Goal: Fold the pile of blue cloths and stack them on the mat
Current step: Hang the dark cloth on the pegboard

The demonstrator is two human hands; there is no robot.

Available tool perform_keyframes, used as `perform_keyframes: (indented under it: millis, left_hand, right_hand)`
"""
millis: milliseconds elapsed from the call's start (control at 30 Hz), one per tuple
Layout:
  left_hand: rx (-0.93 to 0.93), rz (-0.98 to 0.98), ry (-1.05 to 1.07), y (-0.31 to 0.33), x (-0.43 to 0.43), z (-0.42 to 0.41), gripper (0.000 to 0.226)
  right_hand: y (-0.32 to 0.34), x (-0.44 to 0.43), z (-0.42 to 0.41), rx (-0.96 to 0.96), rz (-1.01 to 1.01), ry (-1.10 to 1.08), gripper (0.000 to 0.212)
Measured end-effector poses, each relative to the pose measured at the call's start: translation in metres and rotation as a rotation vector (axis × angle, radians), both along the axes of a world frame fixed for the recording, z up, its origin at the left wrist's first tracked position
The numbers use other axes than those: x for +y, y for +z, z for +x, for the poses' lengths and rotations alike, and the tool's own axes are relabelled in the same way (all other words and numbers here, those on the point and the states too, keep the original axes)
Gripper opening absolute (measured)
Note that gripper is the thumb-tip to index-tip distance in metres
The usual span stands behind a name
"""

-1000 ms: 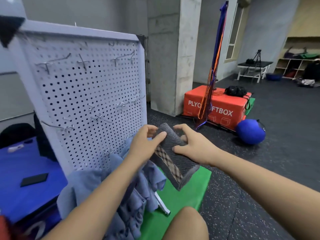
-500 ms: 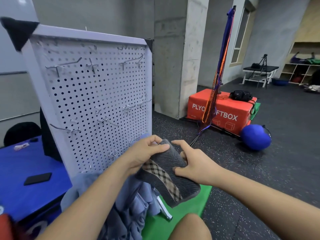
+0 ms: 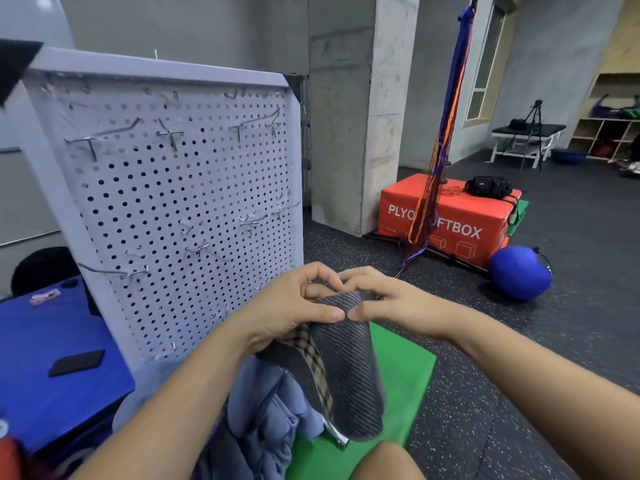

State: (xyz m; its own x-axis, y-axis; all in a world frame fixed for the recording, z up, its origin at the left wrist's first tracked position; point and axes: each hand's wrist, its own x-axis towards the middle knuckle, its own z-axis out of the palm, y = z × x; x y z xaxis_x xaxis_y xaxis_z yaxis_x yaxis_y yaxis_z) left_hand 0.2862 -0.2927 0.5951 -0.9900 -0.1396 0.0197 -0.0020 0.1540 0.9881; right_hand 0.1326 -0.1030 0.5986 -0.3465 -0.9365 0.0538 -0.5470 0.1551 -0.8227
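Blue cloths (image 3: 266, 420) sit in a loose heap at the foot of the white pegboard (image 3: 173, 202), lower left, at the left edge of the green mat (image 3: 405, 368). Both hands hold a folded grey cloth (image 3: 349, 368) with a plaid stripe. The left hand (image 3: 287, 310) pinches its top edge and the right hand (image 3: 391, 299) grips the same edge just beside it, thumb tips almost touching. The grey cloth hangs down over the mat. A red box (image 3: 450, 220) and a blue ball (image 3: 519, 273) sit well behind, right.
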Motion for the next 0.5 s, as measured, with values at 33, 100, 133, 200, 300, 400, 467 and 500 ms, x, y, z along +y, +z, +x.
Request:
perform_keyframes:
  millis: [33,100,133,200,300,400,467,500]
  left_hand:
    - [0.01,0.013,0.02,0.006,-0.001,-0.003,0.036]
    - [0.04,0.007,0.101,0.016,-0.003,-0.009,0.034]
    - [0.061,-0.029,0.153,0.021,-0.004,-0.013,0.031]
    - [0.116,-0.198,0.265,0.029,-0.009,-0.022,0.024]
    - [0.157,-0.536,0.452,0.046,-0.016,-0.041,0.017]
    - [0.136,-0.764,0.536,0.077,-0.023,-0.058,0.014]
    - [0.117,-0.836,0.569,0.097,-0.036,-0.067,0.014]
    - [0.102,-0.853,0.587,0.106,-0.044,-0.071,0.014]
  right_hand:
    - [0.003,-0.004,-0.006,-0.059,-0.002,0.015,0.033]
    - [0.009,-0.013,-0.017,-0.117,-0.03,0.041,0.024]
    - [0.012,-0.019,-0.022,-0.145,-0.057,0.032,0.017]
    - [0.02,-0.033,-0.031,-0.194,-0.131,-0.016,0.008]
    - [0.035,-0.059,-0.048,-0.145,-0.184,-0.086,0.013]
    - [0.057,-0.089,-0.069,-0.044,-0.228,-0.141,0.025]
    - [0.074,-0.11,-0.079,-0.014,-0.231,-0.149,0.028]
    - [0.082,-0.121,-0.083,0.001,-0.229,-0.149,0.025]
